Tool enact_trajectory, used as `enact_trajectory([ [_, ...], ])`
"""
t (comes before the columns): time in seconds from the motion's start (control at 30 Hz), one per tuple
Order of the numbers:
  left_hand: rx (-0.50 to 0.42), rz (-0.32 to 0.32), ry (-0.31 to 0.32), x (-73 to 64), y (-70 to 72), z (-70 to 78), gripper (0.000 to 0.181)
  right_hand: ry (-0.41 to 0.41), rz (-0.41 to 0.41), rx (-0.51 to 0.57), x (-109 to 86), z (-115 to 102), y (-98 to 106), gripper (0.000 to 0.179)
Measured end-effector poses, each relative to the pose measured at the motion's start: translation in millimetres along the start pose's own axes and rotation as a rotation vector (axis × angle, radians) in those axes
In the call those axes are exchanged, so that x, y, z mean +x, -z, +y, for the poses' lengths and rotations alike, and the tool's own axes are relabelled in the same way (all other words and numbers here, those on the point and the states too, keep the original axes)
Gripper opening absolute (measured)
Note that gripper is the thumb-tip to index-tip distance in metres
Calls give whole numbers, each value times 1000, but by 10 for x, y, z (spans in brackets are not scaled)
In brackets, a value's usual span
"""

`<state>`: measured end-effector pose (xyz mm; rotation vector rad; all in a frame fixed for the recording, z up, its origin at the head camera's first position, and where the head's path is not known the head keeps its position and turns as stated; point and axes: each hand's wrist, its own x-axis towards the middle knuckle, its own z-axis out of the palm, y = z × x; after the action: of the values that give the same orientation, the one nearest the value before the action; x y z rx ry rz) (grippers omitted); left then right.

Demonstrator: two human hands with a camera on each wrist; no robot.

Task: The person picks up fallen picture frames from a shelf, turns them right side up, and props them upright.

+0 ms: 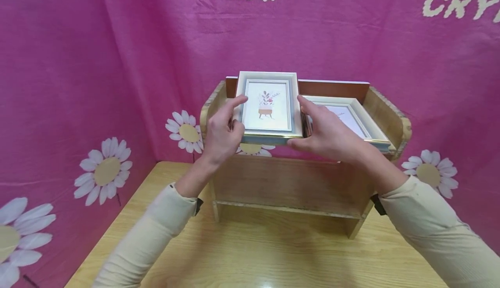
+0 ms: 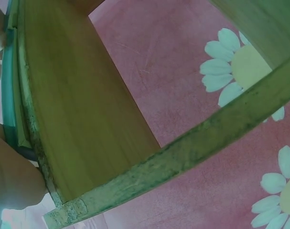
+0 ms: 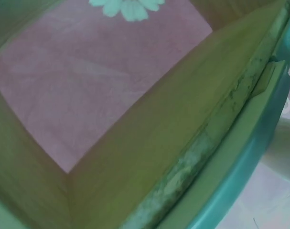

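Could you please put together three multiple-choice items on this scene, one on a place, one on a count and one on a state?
1. Where does the frame between the hands sit?
A. on top of the shelf
B. on the table
C. inside the shelf

2. How many picture frames are in view?
A. one
B. two
C. four

3. How are the hands on that frame?
A. both away from it
B. only the right hand touches it
C. the left hand and the right hand hold its two sides

Answers: 1 A, its lower edge rests on the shelf top; 2 B, a second frame lies to its right; 3 C, fingers of both hands curl against its sides.
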<state>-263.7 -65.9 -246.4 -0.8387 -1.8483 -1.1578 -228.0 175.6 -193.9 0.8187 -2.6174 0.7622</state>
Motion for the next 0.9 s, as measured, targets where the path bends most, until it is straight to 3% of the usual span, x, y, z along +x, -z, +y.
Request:
enact_trajectory([
  [0.17, 79, 11, -112, 6, -33, -28, 47, -76, 69, 164, 8, -38, 27, 78],
  [0.33, 123, 41, -181, -16, -38, -55, 42, -118, 119, 291, 35, -36, 34, 66],
  [0.57, 137, 79, -307, -11, -47, -102, 41, -292, 140, 392, 142, -31, 81, 63],
  [0.67, 138, 94, -345, -10, -45, -118, 41, -329, 126, 419, 211, -22, 100, 64],
  [0.8, 134, 101, -329, -5, -27, -126, 42, -292, 91, 432, 277, 3, 99, 66],
  [0.9, 132, 103, -242, 8, 9, -114, 45, -256, 83, 446, 293, 19, 90, 69],
])
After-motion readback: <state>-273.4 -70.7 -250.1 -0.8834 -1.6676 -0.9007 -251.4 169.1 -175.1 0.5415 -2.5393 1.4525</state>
